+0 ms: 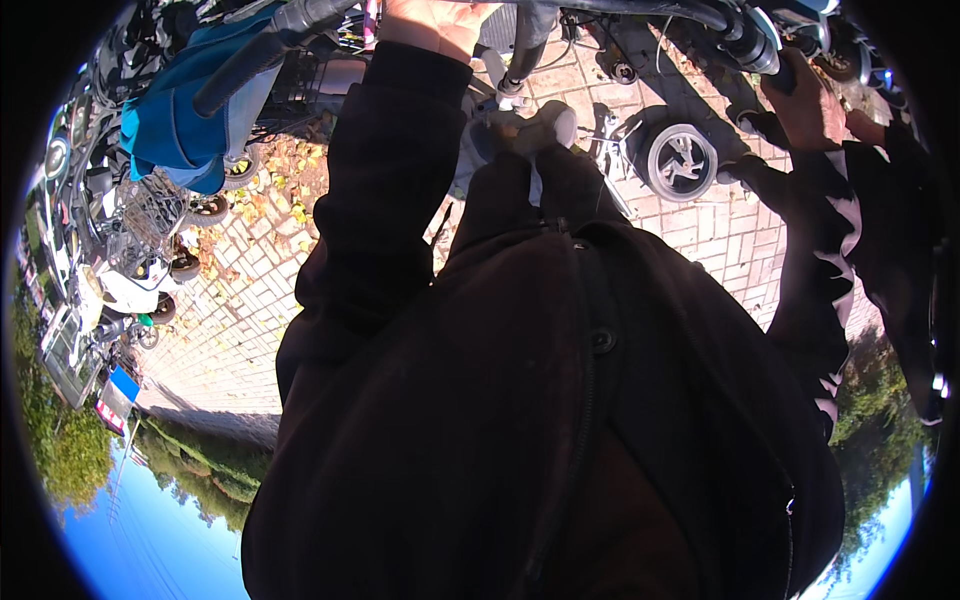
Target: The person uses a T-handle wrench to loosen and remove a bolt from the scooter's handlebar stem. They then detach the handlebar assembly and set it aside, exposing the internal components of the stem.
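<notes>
Across the top edge runs a dark handlebar [690, 12], part of a scooter or electric bike. My right hand [808, 112] is closed round the black grip [782, 76] at its right end. My left hand [430, 25] reaches forward to the top edge beside the dark frame tube [530, 45]; the palm side catches the sun and the fingers are cut off by the picture. Left of that arm, a black grip [235, 85] sticks out over a teal cloth cover [170, 120]. What my left hand touches, if anything, is hidden.
A loose wheel [682, 162] lies on the brick paving near metal wrenches [606, 140], in front of my feet [555, 122]. Another person's dark sleeve [900, 230] and hand [866, 127] are close on the right. Parked two-wheelers [150, 215] line the left side, among fallen leaves.
</notes>
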A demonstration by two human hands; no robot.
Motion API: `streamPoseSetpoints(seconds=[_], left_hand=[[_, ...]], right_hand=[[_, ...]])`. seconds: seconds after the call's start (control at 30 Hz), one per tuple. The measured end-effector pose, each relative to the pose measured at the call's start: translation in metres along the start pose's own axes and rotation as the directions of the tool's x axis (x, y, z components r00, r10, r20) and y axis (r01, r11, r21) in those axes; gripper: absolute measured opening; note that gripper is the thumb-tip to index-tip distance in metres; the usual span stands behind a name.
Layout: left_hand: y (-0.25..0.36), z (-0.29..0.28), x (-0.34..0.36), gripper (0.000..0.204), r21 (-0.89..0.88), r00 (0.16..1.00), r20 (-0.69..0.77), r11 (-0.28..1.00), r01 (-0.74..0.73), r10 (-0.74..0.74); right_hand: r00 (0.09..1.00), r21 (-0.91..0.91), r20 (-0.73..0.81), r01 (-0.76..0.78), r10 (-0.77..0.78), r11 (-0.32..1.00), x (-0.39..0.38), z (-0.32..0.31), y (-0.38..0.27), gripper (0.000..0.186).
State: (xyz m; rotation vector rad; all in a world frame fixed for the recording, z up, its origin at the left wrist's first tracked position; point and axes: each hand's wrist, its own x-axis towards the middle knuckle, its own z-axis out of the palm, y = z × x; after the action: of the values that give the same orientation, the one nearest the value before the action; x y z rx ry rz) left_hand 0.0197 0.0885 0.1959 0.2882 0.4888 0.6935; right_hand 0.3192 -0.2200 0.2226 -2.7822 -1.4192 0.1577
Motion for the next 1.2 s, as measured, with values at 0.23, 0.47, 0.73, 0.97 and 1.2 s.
streamPoseSetpoints(seconds=[0.23,0.47,0.73,0.97,1.2], left_hand=[[0.002,-0.006,-0.004,0.041,-0.007,0.999,0.041,1.000,0.030,-0.029],[0.000,-0.012,-0.003,0.035,0.034,0.999,0.034,0.999,0.026,-0.027],[-0.002,-0.004,-0.010,0.031,0.019,0.999,-0.042,1.000,-0.016,0.017],[-0.004,-0.031,0.006,0.033,-0.016,0.999,-0.010,0.999,0.031,-0.032],[0.001,-0.041,0.015,0.037,-0.018,0.998,0.017,0.998,0.058,-0.057]], right_hand=[[1.000,-0.004,-0.004,0.021,-0.021,1.000,-0.010,-0.008,-0.014,0.040],[0.995,-0.020,-0.091,0.048,-0.049,0.999,-0.017,-0.004,-0.016,0.042],[0.999,-0.014,-0.041,0.026,-0.026,1.000,-0.016,-0.001,-0.015,0.042],[0.999,0.057,-0.031,0.041,-0.039,0.998,0.004,0.027,0.013,0.040],[0.997,0.068,0.062,0.044,-0.048,0.997,0.010,0.041,0.011,0.040]])
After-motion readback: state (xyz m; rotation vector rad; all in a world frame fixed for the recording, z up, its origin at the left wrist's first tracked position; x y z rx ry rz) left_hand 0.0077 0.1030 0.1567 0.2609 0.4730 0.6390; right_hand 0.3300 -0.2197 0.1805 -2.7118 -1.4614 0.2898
